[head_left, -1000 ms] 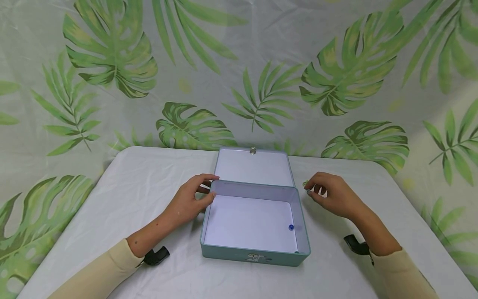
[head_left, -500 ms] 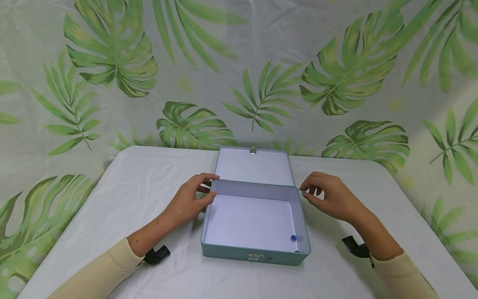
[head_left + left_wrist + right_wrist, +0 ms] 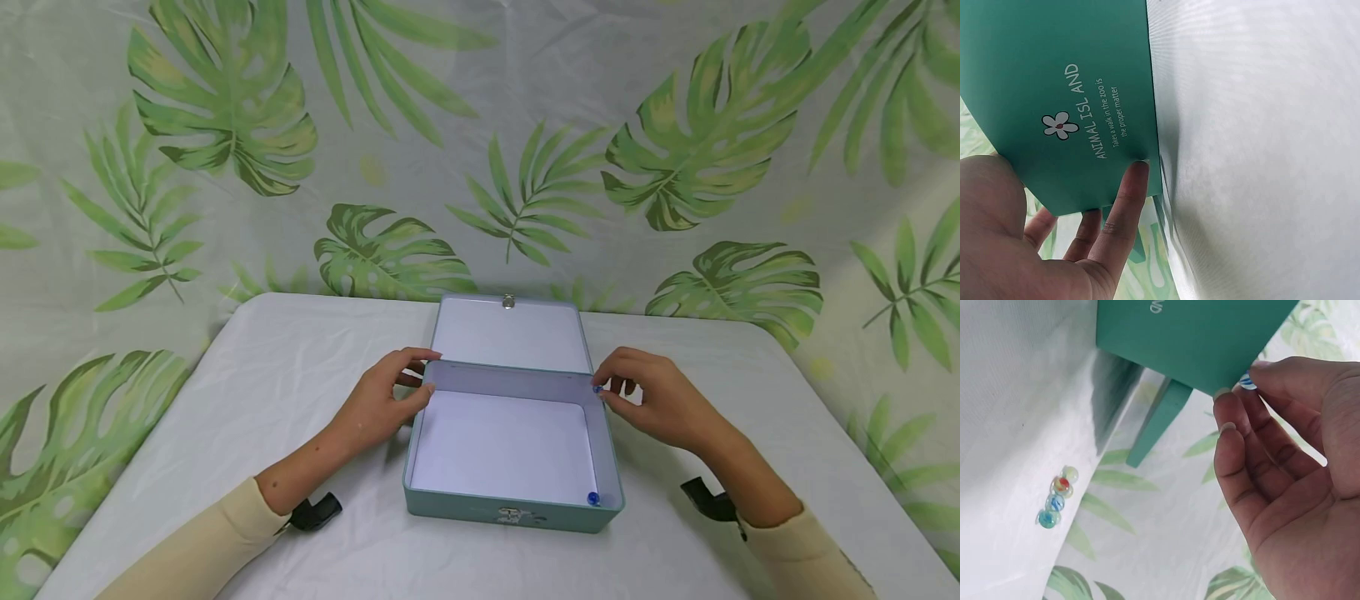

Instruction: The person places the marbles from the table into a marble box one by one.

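Note:
A green tin box (image 3: pixel 502 450) sits on the table with its hinged lid (image 3: pixel 512 333) lying back behind it. My left hand (image 3: pixel 386 400) holds the box's back left corner, thumb at the rim; the left wrist view shows one finger against the printed side. My right hand (image 3: pixel 652 396) is at the back right corner, pinching a clear marble with blue streaks (image 3: pixel 1247 380) between thumb and fingers. Inside the box, a blue marble (image 3: pixel 593 498) rests in the front right corner.
The right wrist view shows several glass marbles (image 3: pixel 1055 502) lined up on the white tablecloth (image 3: pixel 1022 425) beside the box. A leaf-patterned cloth (image 3: pixel 390 167) hangs directly behind the table. A metal latch (image 3: pixel 510 515) is on the box's front.
My right hand has moved left with its marble, from beside the box to the back right rim. The blue marble inside has rolled into the front right corner. My left hand stays put.

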The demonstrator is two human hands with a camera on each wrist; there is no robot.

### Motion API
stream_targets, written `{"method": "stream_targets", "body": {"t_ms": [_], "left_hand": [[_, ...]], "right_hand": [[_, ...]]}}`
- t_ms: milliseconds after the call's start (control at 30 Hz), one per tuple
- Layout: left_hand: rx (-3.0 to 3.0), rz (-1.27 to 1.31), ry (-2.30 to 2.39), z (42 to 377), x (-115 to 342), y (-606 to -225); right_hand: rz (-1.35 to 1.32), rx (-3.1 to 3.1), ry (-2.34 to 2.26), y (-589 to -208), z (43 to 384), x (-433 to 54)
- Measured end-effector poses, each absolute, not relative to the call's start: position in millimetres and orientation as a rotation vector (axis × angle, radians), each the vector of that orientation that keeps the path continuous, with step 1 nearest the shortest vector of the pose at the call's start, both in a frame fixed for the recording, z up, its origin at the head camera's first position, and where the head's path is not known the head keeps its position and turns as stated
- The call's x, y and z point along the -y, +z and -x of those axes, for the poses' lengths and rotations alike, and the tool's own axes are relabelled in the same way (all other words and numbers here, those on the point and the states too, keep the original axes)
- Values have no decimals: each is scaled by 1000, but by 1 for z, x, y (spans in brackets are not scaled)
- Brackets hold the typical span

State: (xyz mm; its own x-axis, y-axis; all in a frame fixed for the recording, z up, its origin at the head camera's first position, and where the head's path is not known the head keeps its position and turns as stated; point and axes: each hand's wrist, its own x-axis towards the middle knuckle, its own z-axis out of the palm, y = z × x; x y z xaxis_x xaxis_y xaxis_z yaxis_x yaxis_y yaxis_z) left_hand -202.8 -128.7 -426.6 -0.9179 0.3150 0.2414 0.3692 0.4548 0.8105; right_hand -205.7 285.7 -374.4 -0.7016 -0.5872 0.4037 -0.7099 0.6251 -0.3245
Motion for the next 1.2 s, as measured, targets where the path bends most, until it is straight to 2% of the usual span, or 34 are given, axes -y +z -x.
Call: {"method": "stream_targets", "body": {"t_ms": [600,1200], "left_hand": [[2623,623,-1508,203,129,-427],[2628,630,-1486,203,129,-428]], "right_hand": [[-1038,2537,643,-379,213,-296],[-817,2620,578,-402,238,-335]]}}
